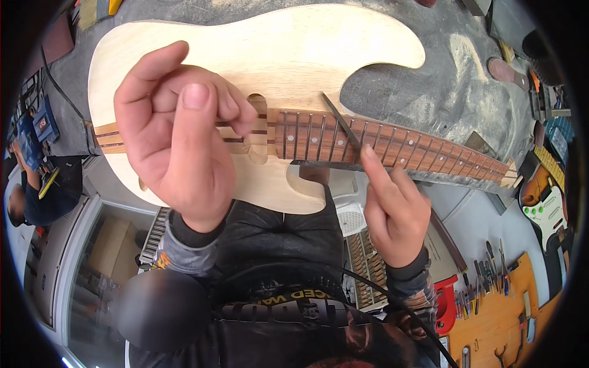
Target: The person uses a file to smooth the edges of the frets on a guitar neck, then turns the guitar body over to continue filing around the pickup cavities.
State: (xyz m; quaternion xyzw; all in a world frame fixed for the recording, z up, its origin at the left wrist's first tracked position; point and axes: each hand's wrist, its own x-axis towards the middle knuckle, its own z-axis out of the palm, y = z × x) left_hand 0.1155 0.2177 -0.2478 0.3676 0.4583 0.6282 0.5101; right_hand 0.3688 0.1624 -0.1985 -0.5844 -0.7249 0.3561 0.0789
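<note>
An unfinished pale-wood electric guitar body lies on the grey, dusty workbench, its neck stretching to the right. Dark metal frets and round light dots line the reddish-brown fretboard. My right hand grips a thin dark file, its index finger laid along the tool; the file slants across the frets near the body end, its tip pointing up and left. Raised over the left part of the body is my left hand, palm toward me, thumb and index finger apart, other fingers loosely curled, nothing visible in it.
Pale dust coats the bench at the upper right. A sunburst guitar with a white pickguard stands at the far right, above an orange tool board with screwdrivers. At far left, another person bends over something. A dark cable crosses my torso.
</note>
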